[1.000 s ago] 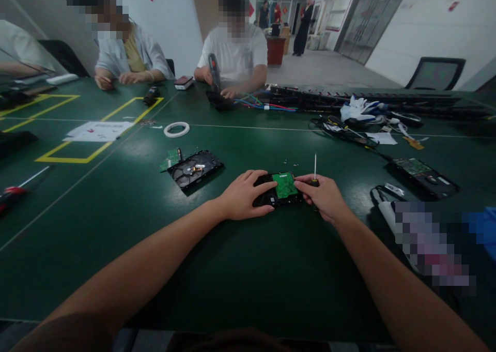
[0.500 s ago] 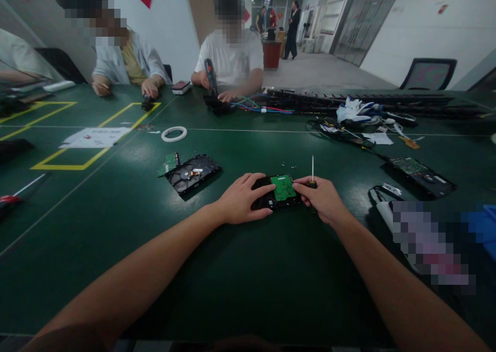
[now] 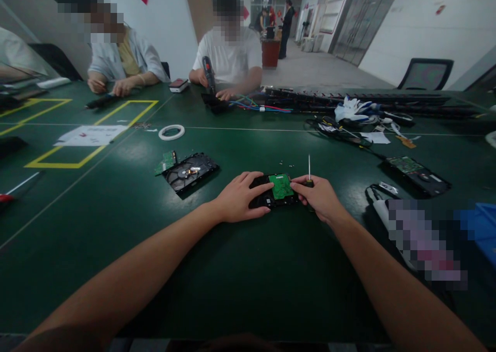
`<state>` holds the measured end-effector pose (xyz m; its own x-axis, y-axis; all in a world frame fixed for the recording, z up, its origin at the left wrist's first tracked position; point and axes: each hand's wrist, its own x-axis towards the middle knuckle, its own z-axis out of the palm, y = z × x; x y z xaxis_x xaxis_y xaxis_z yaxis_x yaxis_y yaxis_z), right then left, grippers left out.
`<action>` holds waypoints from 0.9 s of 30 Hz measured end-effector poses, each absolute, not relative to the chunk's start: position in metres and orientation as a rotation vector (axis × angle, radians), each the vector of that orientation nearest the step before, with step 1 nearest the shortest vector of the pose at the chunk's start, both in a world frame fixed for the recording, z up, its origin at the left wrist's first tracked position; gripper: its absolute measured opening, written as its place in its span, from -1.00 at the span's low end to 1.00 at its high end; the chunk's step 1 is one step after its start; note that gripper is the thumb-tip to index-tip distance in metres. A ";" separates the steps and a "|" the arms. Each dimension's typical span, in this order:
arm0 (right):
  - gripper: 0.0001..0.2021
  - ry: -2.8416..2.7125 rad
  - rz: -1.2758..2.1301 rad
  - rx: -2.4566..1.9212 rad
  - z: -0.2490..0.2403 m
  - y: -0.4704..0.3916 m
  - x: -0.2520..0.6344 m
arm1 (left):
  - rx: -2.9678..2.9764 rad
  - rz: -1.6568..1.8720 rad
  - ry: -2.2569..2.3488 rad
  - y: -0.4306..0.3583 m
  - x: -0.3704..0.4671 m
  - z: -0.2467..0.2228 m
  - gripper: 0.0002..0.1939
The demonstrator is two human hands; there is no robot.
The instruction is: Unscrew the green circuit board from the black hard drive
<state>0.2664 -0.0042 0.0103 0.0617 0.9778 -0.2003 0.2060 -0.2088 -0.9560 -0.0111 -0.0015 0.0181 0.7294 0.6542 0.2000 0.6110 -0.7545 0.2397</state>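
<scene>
A black hard drive with a green circuit board on it lies flat on the green table. My left hand rests over the drive's left part, fingers spread, the index fingertip at the board's left edge. My right hand is closed round a small screwdriver, whose shaft points up; its thumb and index finger meet at the board's right edge. Several tiny screws lie just beyond the drive. An opened drive with a loose green board sits to the left.
Another drive lies at the right, near a pouch-like item and a blue object. A tape roll, white paper, gloves and cables lie farther off. Two people sit across the table.
The view has shifted slightly. My hands keep the same hold on the drive and screwdriver. Across the table, the left person's hands have moved left with a dark tool.
</scene>
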 end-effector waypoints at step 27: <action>-0.76 -1.265 1.211 -1.545 0.008 -0.004 0.268 | 2.783 0.412 1.029 -0.001 -0.011 0.017 -0.27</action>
<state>0.2679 -0.0042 0.0078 0.0487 0.9806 -0.1899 0.2320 -0.1960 -0.9527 -0.0109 -0.0011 0.0171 0.7277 0.6549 0.2039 0.6148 -0.7546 0.2294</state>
